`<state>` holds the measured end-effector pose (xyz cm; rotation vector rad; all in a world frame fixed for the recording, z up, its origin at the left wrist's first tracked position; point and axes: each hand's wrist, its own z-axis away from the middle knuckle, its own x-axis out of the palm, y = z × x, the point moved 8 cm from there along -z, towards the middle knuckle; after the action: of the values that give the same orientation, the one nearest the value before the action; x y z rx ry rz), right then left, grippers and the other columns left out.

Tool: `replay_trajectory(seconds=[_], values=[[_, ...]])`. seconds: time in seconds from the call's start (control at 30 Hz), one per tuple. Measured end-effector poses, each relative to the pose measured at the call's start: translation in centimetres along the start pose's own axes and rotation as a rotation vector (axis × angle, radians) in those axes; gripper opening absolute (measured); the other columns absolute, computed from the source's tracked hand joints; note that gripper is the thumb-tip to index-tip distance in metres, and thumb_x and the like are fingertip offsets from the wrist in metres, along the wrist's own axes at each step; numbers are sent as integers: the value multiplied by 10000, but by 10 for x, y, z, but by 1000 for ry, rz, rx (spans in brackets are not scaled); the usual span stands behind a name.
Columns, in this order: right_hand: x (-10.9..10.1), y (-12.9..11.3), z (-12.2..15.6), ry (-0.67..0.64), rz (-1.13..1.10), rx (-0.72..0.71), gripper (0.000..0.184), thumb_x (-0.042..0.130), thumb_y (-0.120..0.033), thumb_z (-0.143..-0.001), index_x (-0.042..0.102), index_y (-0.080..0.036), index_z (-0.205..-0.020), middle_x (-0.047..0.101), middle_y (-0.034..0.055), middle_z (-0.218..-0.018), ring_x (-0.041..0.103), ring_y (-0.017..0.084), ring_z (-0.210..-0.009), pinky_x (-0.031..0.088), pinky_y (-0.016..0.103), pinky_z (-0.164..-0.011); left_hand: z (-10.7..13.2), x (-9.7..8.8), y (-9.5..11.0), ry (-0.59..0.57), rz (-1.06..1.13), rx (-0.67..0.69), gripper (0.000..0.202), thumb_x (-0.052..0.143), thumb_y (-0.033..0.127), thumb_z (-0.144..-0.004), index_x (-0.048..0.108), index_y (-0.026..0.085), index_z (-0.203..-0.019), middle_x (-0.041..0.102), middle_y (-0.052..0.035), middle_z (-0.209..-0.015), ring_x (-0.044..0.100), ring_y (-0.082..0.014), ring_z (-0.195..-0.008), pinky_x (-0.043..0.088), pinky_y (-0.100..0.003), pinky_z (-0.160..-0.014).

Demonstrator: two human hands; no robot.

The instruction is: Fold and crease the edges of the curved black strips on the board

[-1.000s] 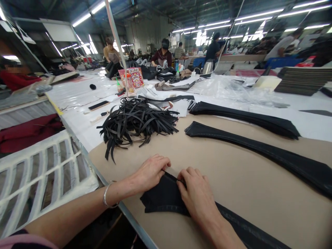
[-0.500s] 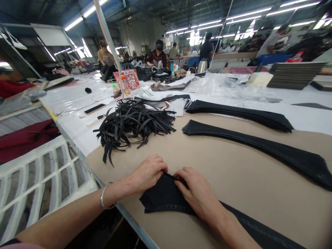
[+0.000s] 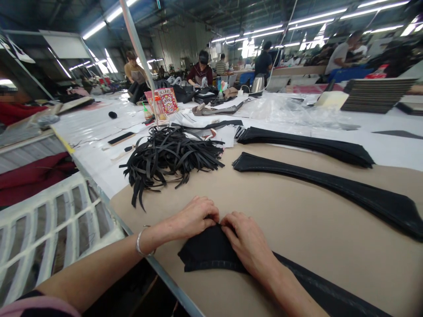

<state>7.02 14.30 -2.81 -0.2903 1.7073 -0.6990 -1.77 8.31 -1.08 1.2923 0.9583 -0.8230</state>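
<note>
A long black fabric piece (image 3: 205, 253) lies on the brown cardboard sheet (image 3: 297, 220) at the near edge of the table. My left hand (image 3: 191, 218) and my right hand (image 3: 246, 242) meet at the top edge of its wide end. Both have the fingers curled and pressed down on that edge, fingertips almost touching. A silver bangle sits on my left wrist. The rest of the piece runs away under my right forearm to the lower right.
A heap of thin black strips (image 3: 172, 156) lies beyond my hands. Two stacks of long black pieces (image 3: 330, 182) (image 3: 304, 143) stretch to the right. A white plastic crate (image 3: 49, 220) stands at the left. Several people work at far tables.
My two hands have drawn closer together on the top edge of the black piece; the left fingers have slid right until they almost meet the right ones.
</note>
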Motion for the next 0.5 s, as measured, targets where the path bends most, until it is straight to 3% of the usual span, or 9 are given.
replay_trajectory(seconds=[0.27,0.5], values=[[-1,-5,7,45,22,-43,235,504,-9,-897,649,-189,-936,589,22,-897,539,184,-888,410,280,-828,6,-6,4,2,-78,59,180,550,58,-858,676,186,-853,645,-13,-835,558,-158,-868,418,-258,-799],[0,-17,18,78,195,-161,246,531,16,-870,654,-173,-969,578,40,-904,511,202,-872,413,302,-801,21,-1,16,109,-359,203,194,470,85,-906,627,178,-840,604,-37,-850,502,-179,-853,390,-307,-777]])
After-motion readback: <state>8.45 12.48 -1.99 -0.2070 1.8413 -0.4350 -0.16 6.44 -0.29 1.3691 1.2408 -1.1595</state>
